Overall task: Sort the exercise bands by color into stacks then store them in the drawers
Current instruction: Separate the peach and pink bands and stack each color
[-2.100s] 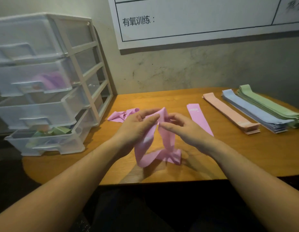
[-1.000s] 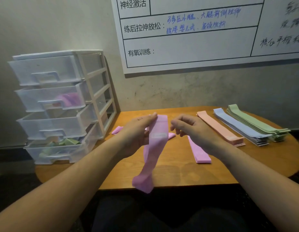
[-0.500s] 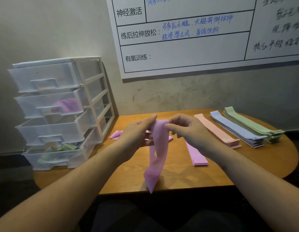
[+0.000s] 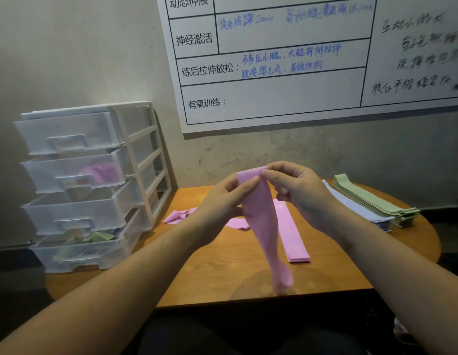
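A pink exercise band (image 4: pixel 263 224) hangs from both hands above the wooden table (image 4: pixel 222 272). My left hand (image 4: pixel 220 201) and my right hand (image 4: pixel 297 190) pinch its top end, one at each side. Its lower end dangles just over the table's front part. Flat on the table behind it lies a small pink stack (image 4: pixel 293 239). A loose pink band (image 4: pixel 179 216) lies crumpled to the left. A blue stack (image 4: pixel 356 208) and a green stack (image 4: pixel 371 198) lie at the right, partly hidden by my right forearm.
A clear plastic drawer unit (image 4: pixel 89 180) stands at the table's left. Its second drawer holds pink bands (image 4: pixel 102 172); the bottom drawer holds green ones (image 4: pixel 94 239). A whiteboard (image 4: pixel 299 60) hangs on the wall behind. The table's front edge is close to me.
Both hands have lifted the pink band higher, and the right hand, free a second ago, now pinches its top. The view has tilted upward.
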The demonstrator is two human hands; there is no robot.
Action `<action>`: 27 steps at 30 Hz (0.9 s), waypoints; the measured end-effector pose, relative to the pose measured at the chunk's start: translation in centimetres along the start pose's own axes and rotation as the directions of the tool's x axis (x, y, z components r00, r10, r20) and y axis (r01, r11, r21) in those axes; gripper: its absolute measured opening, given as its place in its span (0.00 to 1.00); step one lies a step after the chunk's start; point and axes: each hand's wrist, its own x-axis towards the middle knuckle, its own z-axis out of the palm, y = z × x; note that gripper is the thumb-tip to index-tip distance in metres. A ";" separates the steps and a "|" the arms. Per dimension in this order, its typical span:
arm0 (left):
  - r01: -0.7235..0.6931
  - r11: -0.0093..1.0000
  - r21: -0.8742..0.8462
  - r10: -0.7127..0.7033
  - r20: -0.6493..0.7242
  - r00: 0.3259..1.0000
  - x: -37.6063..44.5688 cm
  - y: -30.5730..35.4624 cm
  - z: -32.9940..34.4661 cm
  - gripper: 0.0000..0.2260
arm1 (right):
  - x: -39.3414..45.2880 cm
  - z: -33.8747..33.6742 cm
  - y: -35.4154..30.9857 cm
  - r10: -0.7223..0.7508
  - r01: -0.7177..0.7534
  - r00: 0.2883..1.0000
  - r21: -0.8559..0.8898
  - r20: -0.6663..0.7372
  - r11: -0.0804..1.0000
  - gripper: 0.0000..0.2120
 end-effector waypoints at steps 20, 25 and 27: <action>0.149 0.985 -0.090 -0.160 -0.133 0.978 0.5 -1.2 2.8 0.10 | -1.0 -1.5 3.9 0.122 -0.121 0.986 0.017 -0.111 0.993 0.11; 0.146 0.947 -0.286 -0.210 -0.208 0.955 1.4 -0.8 1.7 0.13 | -3.5 -1.7 8.5 0.233 -0.225 0.972 -0.218 0.010 0.949 0.26; 0.135 0.930 -0.343 -0.225 -0.238 0.945 1.6 -0.9 1.1 0.14 | -4.3 -1.8 10.0 0.321 -0.278 0.942 -0.304 0.101 0.911 0.28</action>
